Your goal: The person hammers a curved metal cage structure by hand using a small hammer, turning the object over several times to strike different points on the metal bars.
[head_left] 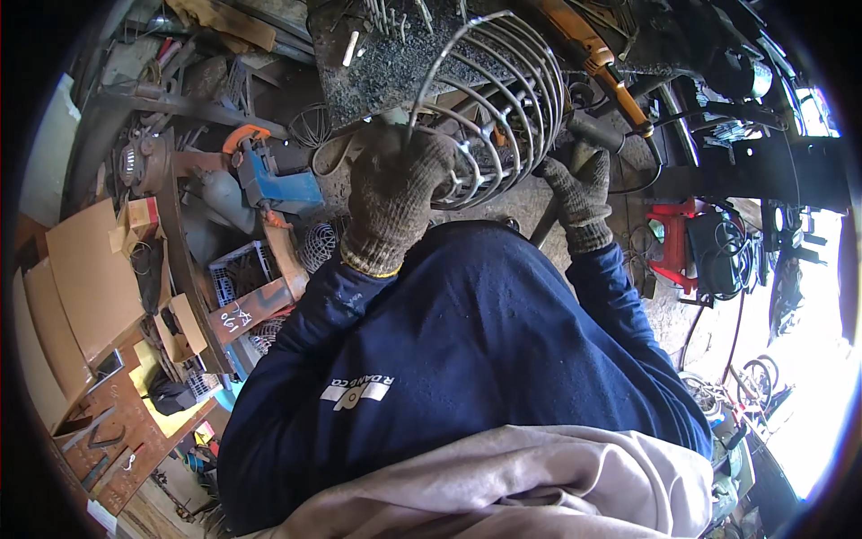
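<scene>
A round cage of curved metal bars (512, 108) is tilted over the front of the workbench. My left hand (395, 193), in a grey knitted work glove, is closed on the cage's near left rim. Just right of the cage is my right hand (582, 198), gloved the same way. Its fingers are wrapped round the shaft of a hammer (595, 134); the thick dark head sticks out beyond the glove, and the shaft's lower end shows below it. The cage partly hides the bench surface behind it, and the glove covers most of the left grip.
The dark workbench (337, 85) carries metal grit, a white stick (350, 48) and upright rods. An orange angle grinder (597, 63) with a cable lies at its right. At left stand a blue and orange machine (274, 180), a crate (244, 269) and cardboard boxes (94, 269). A red stand (673, 244) is right.
</scene>
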A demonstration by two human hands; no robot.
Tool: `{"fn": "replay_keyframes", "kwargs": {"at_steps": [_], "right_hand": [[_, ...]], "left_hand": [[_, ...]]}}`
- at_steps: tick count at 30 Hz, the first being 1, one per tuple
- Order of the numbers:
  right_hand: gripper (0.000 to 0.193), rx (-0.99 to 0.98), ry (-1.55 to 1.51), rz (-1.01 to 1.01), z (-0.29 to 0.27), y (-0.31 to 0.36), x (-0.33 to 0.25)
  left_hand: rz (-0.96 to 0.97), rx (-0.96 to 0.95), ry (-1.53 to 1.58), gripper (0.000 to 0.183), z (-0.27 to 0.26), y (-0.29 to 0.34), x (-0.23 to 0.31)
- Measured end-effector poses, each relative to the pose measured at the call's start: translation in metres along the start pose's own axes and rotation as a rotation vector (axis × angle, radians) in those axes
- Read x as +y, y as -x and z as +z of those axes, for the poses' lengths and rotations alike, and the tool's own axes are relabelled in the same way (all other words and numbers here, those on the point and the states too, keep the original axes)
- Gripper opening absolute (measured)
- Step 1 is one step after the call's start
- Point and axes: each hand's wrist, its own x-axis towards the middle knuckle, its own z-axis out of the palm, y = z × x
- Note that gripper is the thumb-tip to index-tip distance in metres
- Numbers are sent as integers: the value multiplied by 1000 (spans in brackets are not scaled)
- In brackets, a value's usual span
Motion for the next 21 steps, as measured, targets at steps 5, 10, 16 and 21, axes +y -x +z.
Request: {"fn": "replay_keyframes", "kwargs": {"at_steps": [5,10,16,21], "right_hand": [[54,52,92,234,2,14,-26],[46,-10,-379,381,29,10,-68],[50,-461,514,-224,70,-6,-122],[54,-685,1023,-213,62,3,-135]], "left_hand": [[304,-123,-408,27,-12,-9,7],[138,-288,-372,27,-26,-19,-1],[46,-277,-330,31,-26,-15,2],[161,-311,-547,27,-24,-17,30]]}}
